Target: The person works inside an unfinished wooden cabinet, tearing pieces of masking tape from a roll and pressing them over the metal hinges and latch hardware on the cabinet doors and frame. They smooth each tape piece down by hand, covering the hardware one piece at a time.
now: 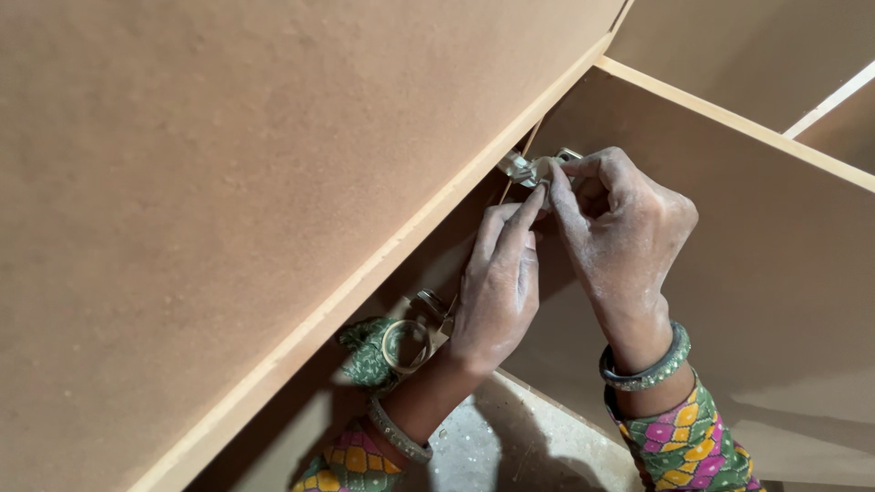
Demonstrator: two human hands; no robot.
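- The metal hinge (531,169) sits high in the narrow gap where the big brown board (228,210) meets the inner panel (775,273), right at the board's pale edge.
- That pale edge runs diagonally from lower left to upper right, and the hinge lies just under it, so there is little open room on its upper left side.
- Below and to the right the inner panel stretches away bare; its own light top edge slants down toward the right, well apart from the hinge.
- The right hand (620,228) curls around the hinge from the right, thumb and forefinger pinched together on the metal.
- The left hand (497,282) reaches up from below, its extended fingertips touching the hinge's lower side; whether they grip or only press, I cannot tell.
- A second metal hinge (428,305) shows lower along the same edge, just beside the left wrist.
- A dusty floor (492,446) shows between the forearms, which wear bangles and patterned sleeves.
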